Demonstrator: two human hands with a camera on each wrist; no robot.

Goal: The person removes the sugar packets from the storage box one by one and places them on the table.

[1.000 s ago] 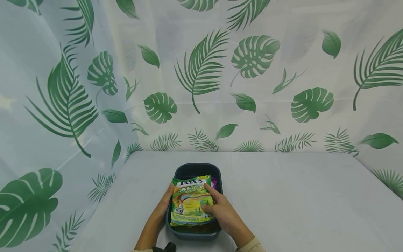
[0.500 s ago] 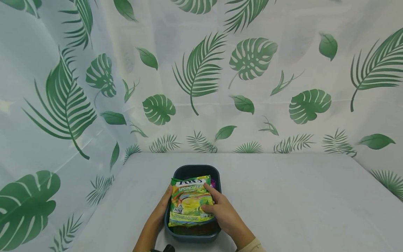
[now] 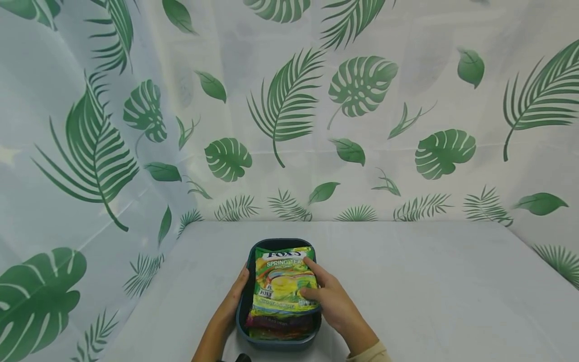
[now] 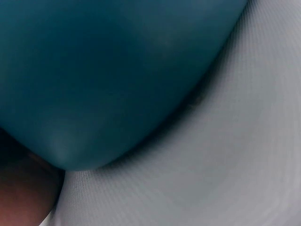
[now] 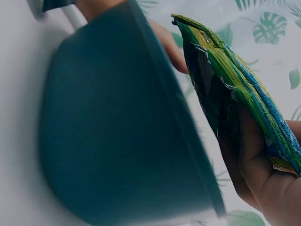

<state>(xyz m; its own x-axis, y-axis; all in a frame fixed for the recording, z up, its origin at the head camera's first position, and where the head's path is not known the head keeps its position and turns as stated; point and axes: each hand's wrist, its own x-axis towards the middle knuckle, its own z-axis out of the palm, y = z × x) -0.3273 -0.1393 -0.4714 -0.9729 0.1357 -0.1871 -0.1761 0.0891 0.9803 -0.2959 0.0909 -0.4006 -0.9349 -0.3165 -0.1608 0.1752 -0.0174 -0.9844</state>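
Note:
In the head view, my right hand (image 3: 333, 302) grips a yellow-green candy bag (image 3: 281, 286) marked FOX'S SPRING TEA by its right edge, thumb on the front. The bag is over a dark teal plastic bin (image 3: 277, 345). From the right wrist view, the bag (image 5: 230, 77) is tilted beside the bin's rim, with fingers (image 5: 256, 160) behind it. My left hand (image 3: 231, 297) rests along the bin's left side; its other fingers are hidden. A straight digit (image 5: 171, 47) shows past the rim. The left wrist view is mostly bin wall (image 4: 103, 80).
Inside the bin, a dark red and purple packet (image 3: 278, 324) lies under the candy bag's lower edge. A white table (image 3: 429, 286) spreads around the bin. Behind and to the left hangs a white curtain (image 3: 289, 196) with green leaf prints.
My right hand has carried the candy bag slightly right and away from me, uncovering more of the packets beneath. The bag's left edge has come away from my left hand, which stays by the bin.

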